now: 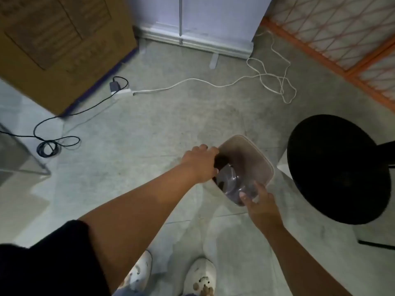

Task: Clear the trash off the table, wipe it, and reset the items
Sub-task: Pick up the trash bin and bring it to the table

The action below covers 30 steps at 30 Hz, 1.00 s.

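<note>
- Directly below the head camera, a small pale bin with a see-through liner stands on the grey floor, just far of the person's white shoes.
- Left hand reaches to the bin's left rim, fingers curled around a dark thing at the opening; what that thing is cannot be told.
- Right hand grasps the bin's near rim, thumb on the outside and fingers hooked over the edge.
- Inside the bin lies a piece of clear plastic with dark bits beside it.
- Right of the bin, a round black stool stands close by.
- Far left, a large cardboard box rests on the floor, with a white power strip near its corner.
- From the strip a white cable trails far right in loose loops, towards an orange rack.
- Left of the bin and well apart from it, a black cable lies coiled.
</note>
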Available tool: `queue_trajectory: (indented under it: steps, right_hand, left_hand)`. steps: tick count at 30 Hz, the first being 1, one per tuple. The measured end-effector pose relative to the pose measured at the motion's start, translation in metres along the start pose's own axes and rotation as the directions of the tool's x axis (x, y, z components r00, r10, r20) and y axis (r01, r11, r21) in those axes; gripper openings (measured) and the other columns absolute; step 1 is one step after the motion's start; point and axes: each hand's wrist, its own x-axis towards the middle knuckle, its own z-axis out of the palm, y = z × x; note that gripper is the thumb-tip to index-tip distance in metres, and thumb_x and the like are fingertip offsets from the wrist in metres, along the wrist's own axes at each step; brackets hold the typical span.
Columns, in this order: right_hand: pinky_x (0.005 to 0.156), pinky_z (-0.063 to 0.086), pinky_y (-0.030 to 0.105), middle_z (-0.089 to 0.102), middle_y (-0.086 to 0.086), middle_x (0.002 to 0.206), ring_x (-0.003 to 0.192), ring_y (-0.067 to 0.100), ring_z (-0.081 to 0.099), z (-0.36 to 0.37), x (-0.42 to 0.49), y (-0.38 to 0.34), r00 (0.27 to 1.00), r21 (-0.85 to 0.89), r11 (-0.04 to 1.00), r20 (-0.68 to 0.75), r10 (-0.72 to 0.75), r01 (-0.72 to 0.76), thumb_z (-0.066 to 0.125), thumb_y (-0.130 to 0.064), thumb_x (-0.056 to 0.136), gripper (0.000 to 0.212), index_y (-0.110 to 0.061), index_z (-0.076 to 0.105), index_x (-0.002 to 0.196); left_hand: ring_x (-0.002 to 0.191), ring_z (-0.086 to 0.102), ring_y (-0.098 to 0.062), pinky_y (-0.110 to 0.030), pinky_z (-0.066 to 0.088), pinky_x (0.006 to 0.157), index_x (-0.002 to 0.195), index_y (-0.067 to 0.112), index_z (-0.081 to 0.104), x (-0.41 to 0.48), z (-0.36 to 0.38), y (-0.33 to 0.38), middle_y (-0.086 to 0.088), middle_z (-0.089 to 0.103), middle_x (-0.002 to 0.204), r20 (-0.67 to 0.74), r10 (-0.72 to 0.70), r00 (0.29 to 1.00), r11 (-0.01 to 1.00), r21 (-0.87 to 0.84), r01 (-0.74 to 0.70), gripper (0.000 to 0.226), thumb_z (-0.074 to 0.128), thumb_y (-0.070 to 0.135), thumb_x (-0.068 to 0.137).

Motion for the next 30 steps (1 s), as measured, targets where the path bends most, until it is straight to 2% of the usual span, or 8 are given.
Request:
queue_trajectory:
  steps: [5,9,12,14,16,22,26,30]
  right_hand:
    - [0.088,0.049,0.038,0.053,0.017,0.127,0.114,0.033,0.055,0.025,0.047,0.026,0.994,0.152,0.983,-0.031,0.108,-0.102,0.069,-0.024,0.084,0.069,-0.013,0.033,0.142]
    - [0.097,0.045,0.049,0.045,0.021,0.135,0.117,0.039,0.051,0.038,0.078,0.041,0.958,0.212,0.96,-0.178,0.223,-0.184,0.067,-0.012,0.082,0.079,-0.011,0.02,0.145]
    - [0.072,0.056,0.047,0.046,0.019,0.13,0.103,0.04,0.057,0.047,0.091,0.049,0.916,0.377,0.869,-0.111,0.386,-0.321,0.059,-0.001,0.085,0.071,-0.012,0.021,0.144]
    - [0.048,0.055,0.035,0.057,0.016,0.112,0.082,0.033,0.062,0.051,0.091,0.051,0.907,0.449,0.818,-0.038,0.419,-0.36,0.059,0.003,0.084,0.053,-0.006,0.039,0.132]
    - [0.055,0.057,0.038,0.059,0.016,0.094,0.071,0.026,0.061,0.051,0.082,0.049,0.924,0.455,0.827,-0.025,0.383,-0.33,0.061,0.003,0.083,0.027,-0.006,0.049,0.106]
    - [0.075,0.056,0.054,0.063,0.031,0.096,0.078,0.034,0.064,0.033,0.033,0.017,0.976,0.476,0.861,-0.025,0.215,-0.177,0.057,0.005,0.087,0.01,-0.005,0.057,0.087]
    - [0.058,0.059,0.038,0.065,0.015,0.093,0.077,0.025,0.066,0.004,-0.01,-0.026,0.987,0.439,0.885,0.031,0.16,-0.157,0.063,-0.006,0.085,0.02,-0.007,0.059,0.104]
    - [0.064,0.06,0.044,0.06,0.002,0.094,0.081,0.023,0.064,-0.037,-0.06,-0.087,0.993,0.399,0.912,-0.03,0.118,-0.096,0.065,-0.017,0.083,0.031,-0.017,0.048,0.109]
  left_hand:
    - [0.125,0.041,-0.033,-0.043,0.037,0.1,0.147,0.021,0.02,0.027,0.036,-0.01,-0.013,0.035,0.141,0.045,-0.004,0.999,0.999,-0.045,0.006,0.071,0.057,0.035,0.089]
    - [0.122,0.044,-0.031,-0.042,0.038,0.099,0.145,0.016,0.022,0.05,0.059,-0.016,-0.011,0.039,0.138,-0.023,-0.038,0.999,0.993,-0.11,0.035,0.071,0.061,0.032,0.088]
    - [0.123,0.044,-0.032,-0.043,0.039,0.1,0.145,0.013,0.021,0.06,0.07,-0.019,-0.013,0.04,0.139,0.028,-0.048,0.998,0.989,-0.14,0.051,0.073,0.062,0.03,0.087]
    - [0.123,0.045,-0.033,-0.044,0.041,0.101,0.143,0.013,0.026,0.065,0.075,-0.026,-0.014,0.041,0.136,0.09,-0.058,0.994,0.971,-0.225,0.077,0.072,0.064,0.03,0.084]
    - [0.116,0.051,-0.032,-0.045,0.045,0.097,0.134,0.013,0.037,0.063,0.075,-0.035,-0.014,0.047,0.128,0.103,-0.08,0.992,0.939,-0.327,0.109,0.062,0.066,0.03,0.082]
    - [0.099,0.058,-0.029,-0.039,0.05,0.085,0.116,0.008,0.054,0.01,0.032,-0.046,-0.014,0.055,0.113,0.072,-0.175,0.982,0.894,-0.407,0.189,0.033,0.06,0.024,0.088]
    - [0.087,0.061,-0.029,-0.034,0.047,0.072,0.102,0.004,0.059,-0.044,-0.027,-0.045,-0.015,0.062,0.098,0.004,-0.219,0.976,0.868,-0.456,0.197,0.022,0.059,0.021,0.088]
    - [0.093,0.061,-0.025,-0.035,0.049,0.079,0.117,0.009,0.057,-0.103,-0.102,-0.033,-0.01,0.063,0.109,-0.089,-0.29,0.953,0.851,-0.48,0.214,0.031,0.059,0.024,0.09]
